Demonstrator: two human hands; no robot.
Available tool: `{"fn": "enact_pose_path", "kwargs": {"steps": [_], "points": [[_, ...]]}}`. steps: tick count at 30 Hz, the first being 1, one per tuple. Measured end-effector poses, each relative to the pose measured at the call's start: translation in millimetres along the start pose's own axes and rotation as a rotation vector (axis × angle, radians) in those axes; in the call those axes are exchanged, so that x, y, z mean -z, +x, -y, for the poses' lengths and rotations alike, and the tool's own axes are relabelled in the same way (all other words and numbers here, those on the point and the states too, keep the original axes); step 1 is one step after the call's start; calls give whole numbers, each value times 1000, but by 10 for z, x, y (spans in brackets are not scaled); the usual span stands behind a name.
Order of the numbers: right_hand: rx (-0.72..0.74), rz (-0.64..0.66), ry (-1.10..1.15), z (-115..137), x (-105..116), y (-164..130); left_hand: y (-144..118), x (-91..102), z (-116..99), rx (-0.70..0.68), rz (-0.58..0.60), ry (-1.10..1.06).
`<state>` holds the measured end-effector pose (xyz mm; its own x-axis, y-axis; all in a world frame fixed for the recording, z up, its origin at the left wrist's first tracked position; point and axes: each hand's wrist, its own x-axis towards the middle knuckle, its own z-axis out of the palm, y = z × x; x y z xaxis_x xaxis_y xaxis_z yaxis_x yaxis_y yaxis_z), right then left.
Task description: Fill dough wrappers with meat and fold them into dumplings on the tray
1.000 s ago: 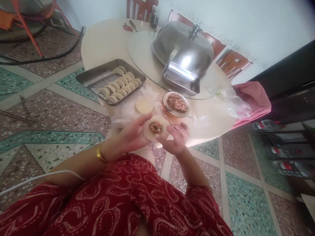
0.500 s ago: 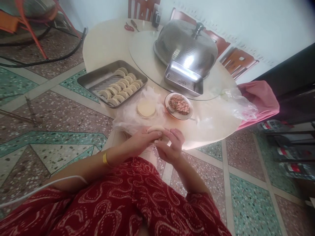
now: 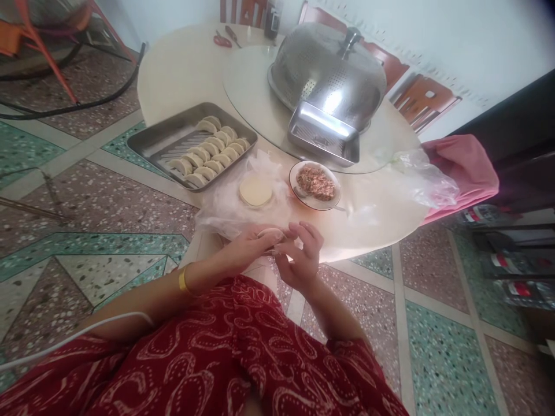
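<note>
And here's the pale, rounded table (image 3: pixel 173 75) — red scissors (image 3: pixel 222 40) and a knife (image 3: pixel 233 36) up at the far end, a dark bottle (image 3: pixel 273 23) just beyond them! A glass disc (image 3: pixel 249 81) covers the middle; in front, a big metal tray (image 3: pixel 150 140) juts over the left edge. Crumpled plastic (image 3: pixel 219 208) beside it, then a dish (image 3: pixel 324 204) — and a clear bag (image 3: pixel 433 188) slumped at the right!

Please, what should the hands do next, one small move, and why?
Perhaps pinch along the edge of the dough wrapper with the right hand, which is close beside it; the left hand holds it, and the dumplings in the tray are folded half-moons. Whether this edge is sealed is hidden.
</note>
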<state>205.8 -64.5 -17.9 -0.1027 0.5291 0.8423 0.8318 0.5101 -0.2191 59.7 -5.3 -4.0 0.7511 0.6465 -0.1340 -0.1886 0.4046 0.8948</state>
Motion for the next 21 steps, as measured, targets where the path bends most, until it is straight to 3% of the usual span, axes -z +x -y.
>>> {"fn": "enact_pose_path", "kwargs": {"steps": [7,13,21], "points": [[-117,-40,84,35,-34,124,7,26,-74,-86,52,93],[-271,24,102,0,-12,152,6,36,-130,-118,87,169],[-352,182,170,-87,5,138,-19,92,-41,-50,6,-30]]}}
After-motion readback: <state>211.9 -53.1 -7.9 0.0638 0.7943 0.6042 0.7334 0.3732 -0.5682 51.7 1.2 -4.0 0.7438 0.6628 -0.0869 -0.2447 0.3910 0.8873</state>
